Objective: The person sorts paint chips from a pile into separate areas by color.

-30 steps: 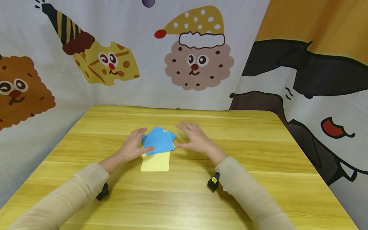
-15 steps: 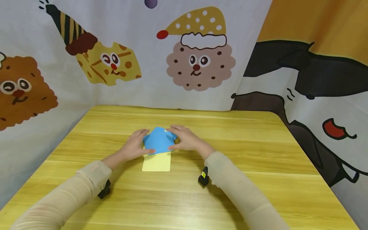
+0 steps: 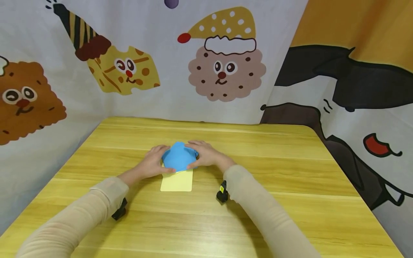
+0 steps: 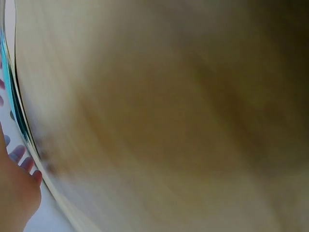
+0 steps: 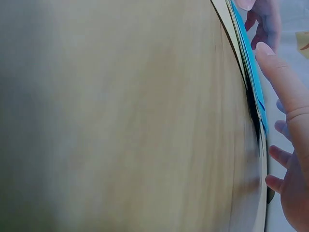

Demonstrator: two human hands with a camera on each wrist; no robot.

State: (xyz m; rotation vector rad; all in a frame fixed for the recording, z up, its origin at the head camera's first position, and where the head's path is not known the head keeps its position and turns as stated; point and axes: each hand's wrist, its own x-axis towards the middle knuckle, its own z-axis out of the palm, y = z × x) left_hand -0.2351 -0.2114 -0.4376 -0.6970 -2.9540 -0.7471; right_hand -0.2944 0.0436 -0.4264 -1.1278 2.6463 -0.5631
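Observation:
Several blue cards (image 3: 179,157) lie in a loose overlapping pile on the table, over a pale yellow card (image 3: 176,182) whose near part shows. From the left, my left hand (image 3: 151,163) holds the pile, thumb along its near edge and fingers at its far left side. Opposite it, my right hand (image 3: 207,154) grips the right side, with the thumb at the near right corner and fingers over the far edge. Stacked card edges (image 5: 247,63) show blue and yellow layers in the right wrist view. The left wrist view catches only part of the left hand (image 4: 19,193).
The wooden table (image 3: 180,222) stretches out around the cards. A cartoon-printed curtain (image 3: 167,96) hangs behind it and along the sides. Black devices sit at both wrists, the right one (image 3: 222,193) bearing a yellow mark.
My right hand has moved left onto the blue cards and taken hold of their right side. The left hand has shifted slightly right. The pile looks a little more gathered.

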